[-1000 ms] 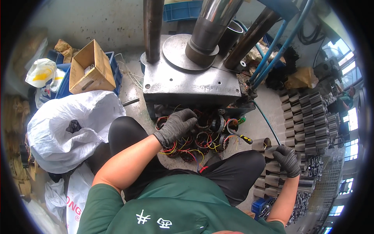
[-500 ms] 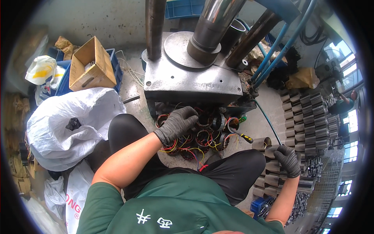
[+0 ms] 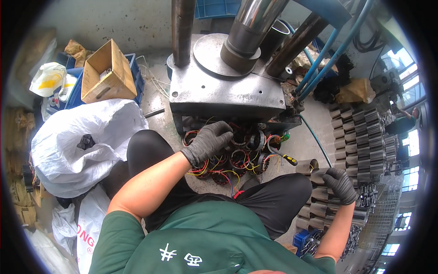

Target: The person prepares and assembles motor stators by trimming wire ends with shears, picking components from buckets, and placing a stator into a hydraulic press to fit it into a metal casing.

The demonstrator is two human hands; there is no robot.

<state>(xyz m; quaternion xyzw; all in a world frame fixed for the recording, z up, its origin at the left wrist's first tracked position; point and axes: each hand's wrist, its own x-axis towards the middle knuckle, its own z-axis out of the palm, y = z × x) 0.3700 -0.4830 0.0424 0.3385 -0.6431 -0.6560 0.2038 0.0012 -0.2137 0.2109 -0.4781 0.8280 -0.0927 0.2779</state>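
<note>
My left hand (image 3: 207, 144), in a dark grey glove, is at the front edge of the steel press table (image 3: 223, 93), above a heap of wound motor stators (image 3: 239, 159). Its fingers are bent and pressed together; the palm side is hidden, so what they hold does not show. Red, yellow and blue wires stick out from the stators. Off to the right, my right hand (image 3: 341, 185), gloved alike, is closed around the end of a thin dark green lever (image 3: 315, 139) that slopes down from the press.
A yellow-black handled tool (image 3: 289, 159) lies on the stators. Rows of metal cylinders (image 3: 349, 137) stand at right, with a blue bin (image 3: 302, 239) of metal parts nearer. At left are a white sack (image 3: 68, 155) and a wooden box (image 3: 121, 84). Another person (image 3: 404, 121) appears far right.
My right hand has shifted slightly right, with the lever's end beside it. My left hand stays nearly where it was. The whole view has tilted a little.
</note>
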